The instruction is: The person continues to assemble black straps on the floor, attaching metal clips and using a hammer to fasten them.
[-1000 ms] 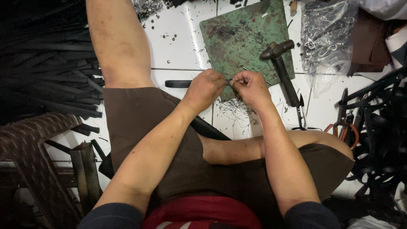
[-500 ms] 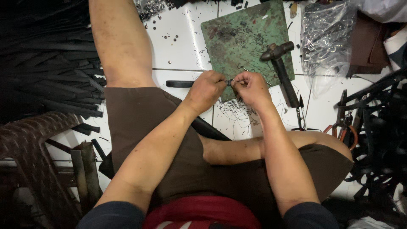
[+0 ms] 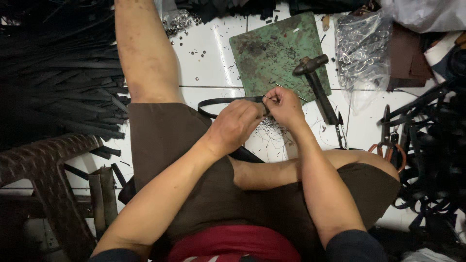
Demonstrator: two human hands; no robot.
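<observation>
I sit on a white tiled floor with my legs spread. My left hand (image 3: 235, 127) and my right hand (image 3: 284, 106) meet in front of me, both pinching the end of a black strap (image 3: 221, 101) that loops out to the left. A thin metal wire or pin (image 3: 291, 92) sticks out past my right fingers. Just beyond the hands lies a worn green metal plate (image 3: 272, 51). A hammer (image 3: 318, 82) rests with its head on the plate's right edge.
A heap of black straps (image 3: 53, 73) fills the left. A clear bag of metal rings (image 3: 361, 53) lies at the upper right. Orange-handled pliers (image 3: 388, 140) and tangled black straps sit on the right. A brown plastic stool (image 3: 43, 170) stands at lower left.
Both hands stay together on the strap end; they shifted slightly, and more of the strap's loop shows to the left of my left hand.
</observation>
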